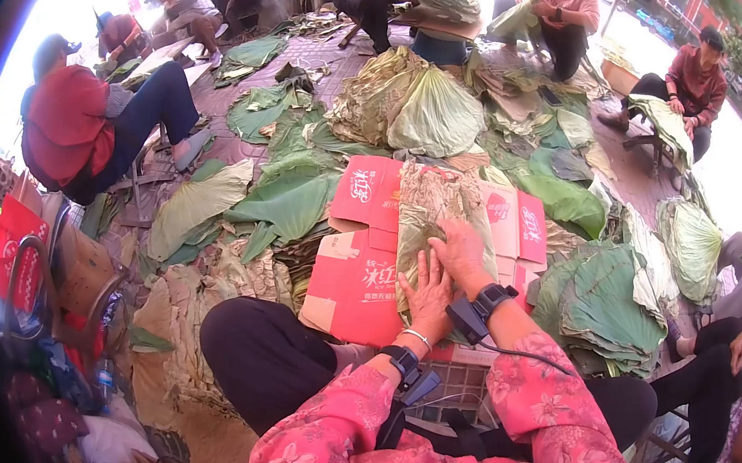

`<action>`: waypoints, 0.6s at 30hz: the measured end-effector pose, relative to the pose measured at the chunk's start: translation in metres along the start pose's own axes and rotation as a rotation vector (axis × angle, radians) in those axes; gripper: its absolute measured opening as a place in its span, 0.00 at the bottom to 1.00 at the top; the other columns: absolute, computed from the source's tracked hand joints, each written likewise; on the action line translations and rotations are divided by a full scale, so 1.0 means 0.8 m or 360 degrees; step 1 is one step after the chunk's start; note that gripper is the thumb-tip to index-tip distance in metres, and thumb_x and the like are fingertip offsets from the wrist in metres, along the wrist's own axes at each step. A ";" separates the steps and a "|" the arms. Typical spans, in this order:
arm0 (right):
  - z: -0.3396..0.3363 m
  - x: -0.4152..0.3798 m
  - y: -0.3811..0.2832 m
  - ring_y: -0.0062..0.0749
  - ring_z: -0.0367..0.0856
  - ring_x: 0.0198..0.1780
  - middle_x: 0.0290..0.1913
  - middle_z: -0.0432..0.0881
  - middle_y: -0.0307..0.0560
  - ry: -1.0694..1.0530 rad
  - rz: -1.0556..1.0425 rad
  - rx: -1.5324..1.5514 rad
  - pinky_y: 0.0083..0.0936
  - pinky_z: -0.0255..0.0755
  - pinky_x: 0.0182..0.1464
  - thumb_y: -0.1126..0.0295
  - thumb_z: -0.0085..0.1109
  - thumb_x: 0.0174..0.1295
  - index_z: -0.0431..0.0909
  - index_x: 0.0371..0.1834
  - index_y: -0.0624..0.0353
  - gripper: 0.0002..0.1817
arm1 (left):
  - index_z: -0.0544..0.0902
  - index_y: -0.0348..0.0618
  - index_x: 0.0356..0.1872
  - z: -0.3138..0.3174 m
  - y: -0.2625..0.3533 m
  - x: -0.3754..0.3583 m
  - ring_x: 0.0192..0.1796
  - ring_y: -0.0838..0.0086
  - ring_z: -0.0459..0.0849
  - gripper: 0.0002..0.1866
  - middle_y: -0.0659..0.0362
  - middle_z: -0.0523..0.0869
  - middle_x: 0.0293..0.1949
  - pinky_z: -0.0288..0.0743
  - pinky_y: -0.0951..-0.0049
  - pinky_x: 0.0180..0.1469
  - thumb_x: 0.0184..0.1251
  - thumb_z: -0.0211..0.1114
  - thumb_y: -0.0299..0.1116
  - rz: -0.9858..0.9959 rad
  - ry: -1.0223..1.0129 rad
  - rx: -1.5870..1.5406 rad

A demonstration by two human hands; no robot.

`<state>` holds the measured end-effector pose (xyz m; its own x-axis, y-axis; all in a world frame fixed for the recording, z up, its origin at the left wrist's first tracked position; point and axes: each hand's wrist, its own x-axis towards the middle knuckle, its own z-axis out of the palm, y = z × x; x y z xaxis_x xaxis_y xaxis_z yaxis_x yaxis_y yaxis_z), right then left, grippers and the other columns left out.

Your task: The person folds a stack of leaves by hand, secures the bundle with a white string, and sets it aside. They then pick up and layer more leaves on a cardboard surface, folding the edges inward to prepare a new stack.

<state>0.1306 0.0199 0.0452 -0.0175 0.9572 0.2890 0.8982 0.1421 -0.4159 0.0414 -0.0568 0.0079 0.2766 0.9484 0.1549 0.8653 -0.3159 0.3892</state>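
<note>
A folded brownish dried leaf lies lengthwise on a flattened red cardboard box in front of me. My left hand rests on the lower left part of the leaf, palm down with its fingers spread. Just above and to the right, my right hand presses flat on the same leaf, its fingers pointing up and left. The two hands are close together near the wrists. Under the cardboard, part of a metal grid shows between my knees.
Green leaf stacks lie right and ahead left, with a pale leaf pile straight ahead. Brown leaves lie by my left knee. Several people sit around with leaves. Bags and a chair stand at the left.
</note>
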 end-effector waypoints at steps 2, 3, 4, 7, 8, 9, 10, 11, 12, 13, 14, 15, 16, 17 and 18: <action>0.008 0.023 0.021 0.41 0.79 0.43 0.37 0.82 0.49 -0.0275 0.0272 0.0335 0.33 0.71 0.44 0.62 0.63 0.47 0.81 0.34 0.55 0.13 | 0.55 0.49 0.68 -0.012 0.003 -0.003 0.73 0.55 0.41 0.36 0.50 0.49 0.71 0.35 0.31 0.61 0.59 0.55 0.45 0.0006 0.0028 -0.0009; 0.005 0.034 0.023 0.41 0.79 0.41 0.35 0.82 0.48 -0.0412 0.0413 0.0498 0.34 0.71 0.42 0.61 0.63 0.47 0.82 0.32 0.53 0.12 | 0.56 0.49 0.68 -0.014 0.003 -0.003 0.73 0.55 0.42 0.36 0.51 0.50 0.71 0.35 0.32 0.62 0.59 0.56 0.46 0.0007 0.0032 0.0005; 0.001 0.040 0.026 0.41 0.80 0.39 0.33 0.82 0.48 -0.0314 0.0405 0.0522 0.34 0.72 0.40 0.61 0.63 0.47 0.82 0.29 0.54 0.11 | 0.56 0.48 0.68 -0.015 0.005 -0.005 0.73 0.56 0.42 0.36 0.51 0.51 0.70 0.35 0.33 0.62 0.59 0.57 0.46 0.0013 0.0031 0.0015; 0.000 0.036 0.049 0.42 0.79 0.36 0.30 0.81 0.49 0.0010 0.0222 0.0301 0.34 0.72 0.38 0.62 0.63 0.47 0.80 0.26 0.55 0.09 | 0.59 0.50 0.67 -0.019 0.009 -0.006 0.73 0.56 0.44 0.35 0.50 0.53 0.70 0.37 0.33 0.62 0.57 0.58 0.41 0.0028 0.0084 -0.0054; 0.009 0.032 0.063 0.41 0.79 0.37 0.31 0.81 0.48 0.0012 0.0243 0.0245 0.34 0.72 0.39 0.62 0.62 0.48 0.80 0.27 0.55 0.09 | 0.59 0.50 0.67 -0.021 0.009 -0.007 0.73 0.56 0.44 0.35 0.50 0.53 0.70 0.37 0.32 0.62 0.56 0.57 0.39 0.0033 0.0092 -0.0070; 0.010 0.030 0.068 0.41 0.79 0.37 0.33 0.81 0.48 0.0019 0.0257 0.0191 0.34 0.71 0.39 0.62 0.62 0.48 0.80 0.29 0.55 0.09 | 0.59 0.50 0.67 -0.023 0.008 -0.006 0.73 0.56 0.44 0.35 0.50 0.53 0.70 0.37 0.32 0.62 0.56 0.57 0.40 0.0037 0.0067 -0.0071; 0.013 0.033 0.073 0.41 0.79 0.38 0.34 0.81 0.48 0.0027 0.0265 0.0137 0.34 0.71 0.39 0.63 0.61 0.49 0.79 0.31 0.54 0.09 | 0.59 0.51 0.67 -0.023 0.008 -0.005 0.73 0.56 0.44 0.34 0.50 0.53 0.70 0.37 0.32 0.62 0.56 0.57 0.40 0.0036 0.0048 -0.0071; 0.018 0.034 0.077 0.41 0.79 0.39 0.35 0.81 0.47 0.0100 0.0239 0.0182 0.34 0.71 0.40 0.63 0.61 0.49 0.79 0.33 0.54 0.10 | 0.59 0.51 0.67 -0.023 0.008 -0.005 0.73 0.56 0.44 0.34 0.50 0.53 0.70 0.37 0.32 0.62 0.56 0.57 0.41 0.0032 0.0025 -0.0074; 0.013 0.034 0.070 0.42 0.78 0.40 0.37 0.80 0.47 0.0173 0.0217 0.0227 0.34 0.71 0.42 0.63 0.60 0.50 0.79 0.35 0.54 0.11 | 0.60 0.50 0.66 -0.023 0.007 -0.006 0.73 0.56 0.44 0.34 0.50 0.53 0.70 0.37 0.32 0.62 0.57 0.57 0.42 0.0026 0.0031 -0.0043; 0.005 0.034 0.064 0.42 0.78 0.41 0.38 0.80 0.46 0.0250 0.0195 0.0271 0.34 0.70 0.43 0.64 0.60 0.51 0.78 0.38 0.53 0.12 | 0.60 0.50 0.66 -0.021 0.007 -0.006 0.73 0.55 0.44 0.34 0.50 0.53 0.69 0.37 0.32 0.62 0.57 0.58 0.44 0.0026 0.0038 -0.0012; 0.000 0.031 0.057 0.42 0.76 0.45 0.42 0.79 0.46 0.0225 -0.0052 0.0268 0.36 0.68 0.46 0.62 0.58 0.52 0.78 0.42 0.53 0.14 | 0.61 0.50 0.66 -0.020 0.008 -0.005 0.73 0.55 0.45 0.34 0.50 0.54 0.69 0.37 0.32 0.62 0.57 0.58 0.45 0.0029 0.0043 0.0016; -0.012 0.023 0.036 0.43 0.74 0.50 0.46 0.78 0.47 0.0200 -0.0299 0.0264 0.37 0.67 0.50 0.61 0.57 0.54 0.77 0.45 0.52 0.16 | 0.61 0.50 0.66 -0.018 0.009 -0.004 0.72 0.55 0.45 0.34 0.50 0.54 0.69 0.36 0.32 0.62 0.58 0.57 0.45 0.0023 -0.0006 0.0017; -0.020 0.017 0.017 0.43 0.72 0.54 0.50 0.76 0.47 0.0171 -0.0551 0.0259 0.39 0.65 0.53 0.59 0.55 0.56 0.76 0.49 0.52 0.18 | 0.60 0.50 0.66 -0.017 0.008 -0.002 0.72 0.54 0.45 0.34 0.50 0.54 0.69 0.36 0.32 0.62 0.58 0.57 0.46 0.0013 -0.0051 0.0019; -0.021 0.003 0.005 0.42 0.68 0.58 0.54 0.73 0.47 0.0003 -0.0696 0.0205 0.41 0.60 0.56 0.57 0.53 0.58 0.73 0.53 0.52 0.20 | 0.60 0.50 0.66 -0.016 0.007 -0.003 0.72 0.54 0.45 0.34 0.50 0.54 0.69 0.36 0.32 0.62 0.58 0.56 0.46 0.0002 -0.0104 0.0024; -0.020 -0.012 -0.005 0.42 0.64 0.62 0.59 0.70 0.47 -0.0163 -0.0839 0.0150 0.43 0.55 0.60 0.55 0.51 0.60 0.71 0.56 0.51 0.22 | 0.60 0.49 0.66 -0.013 0.006 -0.002 0.72 0.53 0.44 0.33 0.50 0.53 0.69 0.35 0.32 0.62 0.59 0.55 0.46 -0.0012 -0.0143 0.0004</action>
<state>0.1344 0.0061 0.0578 -0.5021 0.7689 0.3958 0.7128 0.6271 -0.3141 0.0405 -0.0601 0.0186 0.3066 0.9493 0.0696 0.8684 -0.3089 0.3880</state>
